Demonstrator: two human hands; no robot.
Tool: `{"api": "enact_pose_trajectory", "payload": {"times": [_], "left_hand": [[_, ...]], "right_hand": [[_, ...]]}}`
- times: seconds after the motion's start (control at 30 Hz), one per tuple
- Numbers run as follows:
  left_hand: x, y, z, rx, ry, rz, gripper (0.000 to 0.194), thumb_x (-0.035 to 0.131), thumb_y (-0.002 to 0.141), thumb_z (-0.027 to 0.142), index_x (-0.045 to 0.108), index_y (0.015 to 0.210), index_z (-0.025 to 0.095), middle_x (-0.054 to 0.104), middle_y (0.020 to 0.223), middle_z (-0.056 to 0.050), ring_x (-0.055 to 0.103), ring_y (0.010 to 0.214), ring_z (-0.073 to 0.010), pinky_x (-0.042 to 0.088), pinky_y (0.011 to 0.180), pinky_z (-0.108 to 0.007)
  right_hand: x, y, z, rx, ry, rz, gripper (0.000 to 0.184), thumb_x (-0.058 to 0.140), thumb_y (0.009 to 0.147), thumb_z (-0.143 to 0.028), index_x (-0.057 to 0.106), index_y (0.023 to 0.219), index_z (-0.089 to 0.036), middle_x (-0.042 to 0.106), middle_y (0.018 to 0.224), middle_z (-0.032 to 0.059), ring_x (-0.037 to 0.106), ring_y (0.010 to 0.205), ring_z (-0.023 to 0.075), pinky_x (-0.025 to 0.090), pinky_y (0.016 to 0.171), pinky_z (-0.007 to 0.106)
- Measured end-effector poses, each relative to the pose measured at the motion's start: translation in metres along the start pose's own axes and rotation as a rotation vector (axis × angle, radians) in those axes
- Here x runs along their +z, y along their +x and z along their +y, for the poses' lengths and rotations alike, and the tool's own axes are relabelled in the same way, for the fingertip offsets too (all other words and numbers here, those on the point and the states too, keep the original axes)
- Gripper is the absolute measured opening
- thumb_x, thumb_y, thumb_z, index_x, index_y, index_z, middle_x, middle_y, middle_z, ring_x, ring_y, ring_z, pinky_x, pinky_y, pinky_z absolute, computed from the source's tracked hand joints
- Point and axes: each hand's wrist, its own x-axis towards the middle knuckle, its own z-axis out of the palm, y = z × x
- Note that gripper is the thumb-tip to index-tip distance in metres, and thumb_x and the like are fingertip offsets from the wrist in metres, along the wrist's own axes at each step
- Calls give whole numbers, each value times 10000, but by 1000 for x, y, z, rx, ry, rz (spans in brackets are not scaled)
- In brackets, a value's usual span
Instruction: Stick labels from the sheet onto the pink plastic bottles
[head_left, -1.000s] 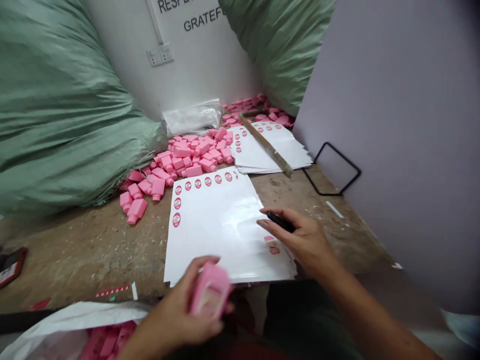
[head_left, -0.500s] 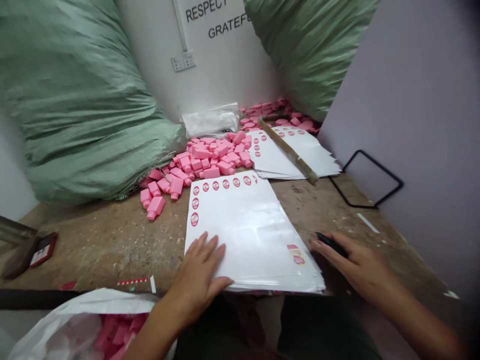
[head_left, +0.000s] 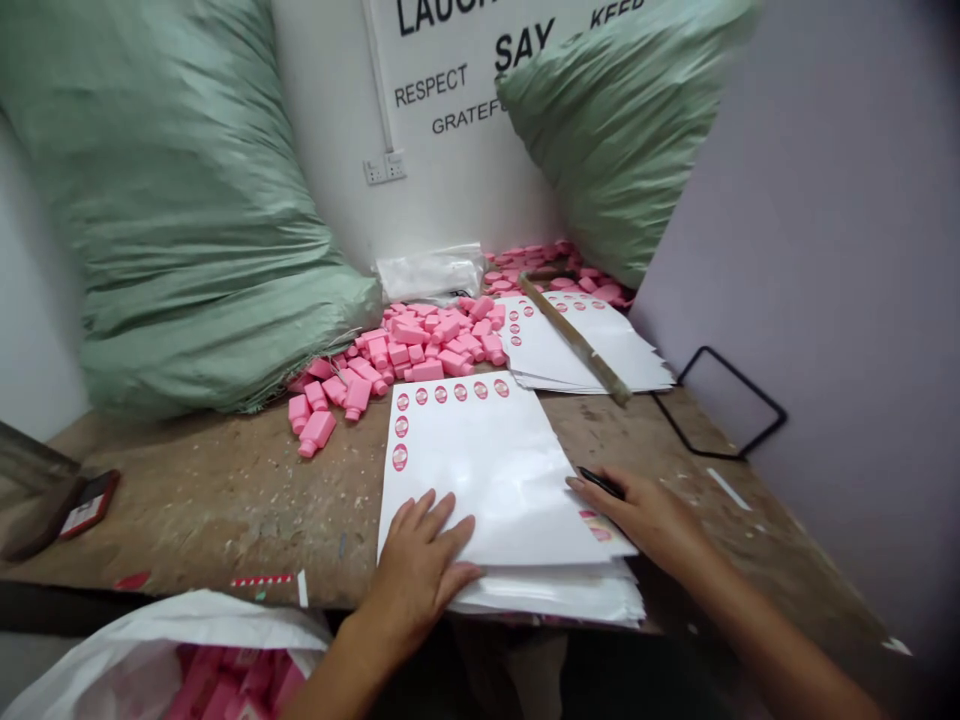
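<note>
Right hand (head_left: 643,520) had moved inward onto the near right corner of the top sheet, and that sheet had slid back from those beneath it, baring their near edges. At the left edge of the workbench (head_left: 187,510) lay a phone (head_left: 88,504), with a green woven sack (head_left: 187,220) slumped along the far side. A white plastic bag (head_left: 172,625) holding pink bottles sat below the near edge. Loose pink plastic bottles (head_left: 420,345) lay heaped toward the far edge. Left hand (head_left: 420,570) rested flat with fingers spread, grasping nothing, on the near left part of the stack of white label sheets (head_left: 487,470). This stack lay at the near edge, right of centre, its long axis running far to near, and pink oval labels lined its far and left margins. Right hand clenched a black pen (head_left: 600,483), its long axis slanting across the sheet's corner, the exposed end pointing left. Farther back, a wooden stick (head_left: 574,338) lay diagonally across a second sheet stack (head_left: 626,355). A black wire frame (head_left: 731,400) stood beyond the right edge.
</note>
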Motion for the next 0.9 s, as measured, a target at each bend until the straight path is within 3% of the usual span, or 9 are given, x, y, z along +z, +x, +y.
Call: {"api": "enact_pose_trajectory", "payload": {"times": [0.13, 0.23, 0.4, 0.57, 0.7, 0.8, 0.9], "left_hand": [[10, -3, 5, 81, -55, 233, 257, 436, 926, 206, 649, 1069, 190, 692, 1170, -91, 596, 1163, -277, 446, 998, -561], [14, -4, 11, 58, -162, 329, 210, 439, 897, 115, 628, 971, 171, 731, 1033, -78, 658, 1053, -219, 456, 1005, -511], [9, -1, 17, -42, -275, 357, 167, 472, 878, 116, 626, 875, 181, 736, 897, -55, 695, 914, -200, 466, 986, -521], [-2, 2, 19, -202, -443, 327, 188, 508, 901, 277, 687, 881, 226, 751, 916, -16, 702, 874, -181, 452, 1017, -488], [3, -2, 14, -173, -421, 344, 225, 483, 899, 280, 695, 962, 233, 753, 973, -26, 702, 916, -191, 447, 1031, -464], [16, -6, 9, -135, -342, 378, 214, 485, 870, 220, 677, 963, 231, 745, 994, -36, 696, 938, -192, 509, 966, -395], [30, -4, 5, -120, -245, 410, 327, 468, 780, 99, 662, 1018, 210, 716, 1087, -74, 665, 1008, -216, 548, 889, -355]], "right_hand": [[0, 6, 5, 14, 84, -8, 471, 541, 664, -647, 697, 758, -213, 717, 742, 64, 631, 708, 284, 422, 592, 339], [0, 4, 9, 38, 150, 15, 474, 562, 664, -632, 693, 809, -200, 717, 799, 65, 628, 751, 277, 434, 617, 336], [-11, -8, 3, 52, 241, 29, 423, 554, 728, -602, 630, 795, -191, 635, 658, 12, 563, 613, 182, 397, 535, 275], [-20, -12, -9, 11, 252, -18, 415, 537, 762, -602, 541, 663, -198, 547, 570, -23, 468, 515, 116, 317, 473, 235], [-19, 0, -9, -32, 156, -36, 418, 485, 812, -581, 545, 652, -199, 570, 559, -11, 461, 487, 119, 316, 460, 244], [-29, 21, -4, -42, -7, 70, 322, 492, 856, -485, 582, 742, -198, 595, 617, -2, 529, 574, 148, 381, 530, 260], [-48, 47, 1, 1, -207, 221, 212, 514, 907, -365, 604, 959, -180, 638, 867, 36, 588, 784, 178, 462, 694, 315]]}}
